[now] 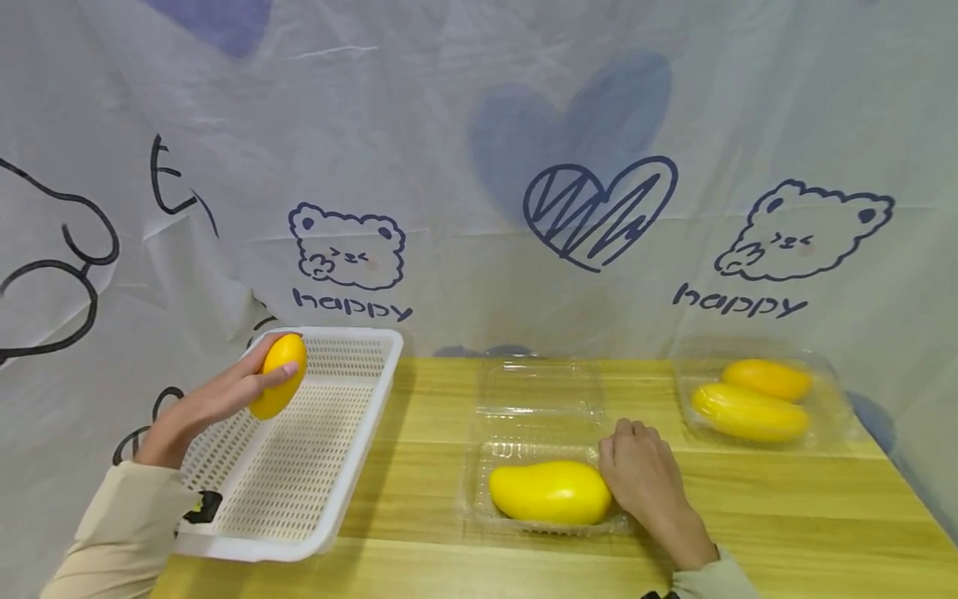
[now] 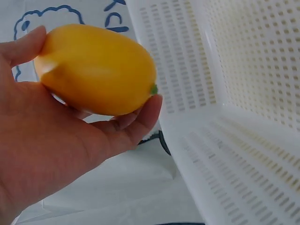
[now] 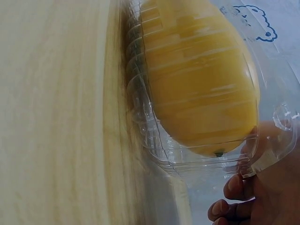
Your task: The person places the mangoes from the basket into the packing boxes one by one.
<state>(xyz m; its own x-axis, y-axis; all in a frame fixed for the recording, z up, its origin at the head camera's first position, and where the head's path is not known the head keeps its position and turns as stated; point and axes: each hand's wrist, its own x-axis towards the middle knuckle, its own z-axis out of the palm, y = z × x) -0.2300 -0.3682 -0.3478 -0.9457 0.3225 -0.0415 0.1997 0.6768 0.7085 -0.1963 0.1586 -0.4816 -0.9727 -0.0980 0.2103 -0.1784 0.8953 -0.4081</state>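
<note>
My left hand (image 1: 232, 391) holds a yellow mango (image 2: 96, 70) over the left side of a white perforated plastic basket (image 1: 292, 466). The left wrist view shows the thumb on one end of the fruit and fingertips underneath, near its small green stem tip. Another mango (image 1: 550, 492) lies lengthwise in a clear plastic clamshell box (image 1: 481, 456), whose lid is folded back away from me. At that box's right edge is my right hand (image 1: 644, 474), its fingers curled at the corner and gripping the rim, partly seen through the plastic in the right wrist view.
Farther back on the right, a clear plastic box (image 1: 831, 416) holds two mangoes (image 1: 748, 412) side by side. A wooden table (image 1: 427, 466) carries everything. Behind it hangs a pale cloth (image 1: 464, 166) printed with bears and hearts.
</note>
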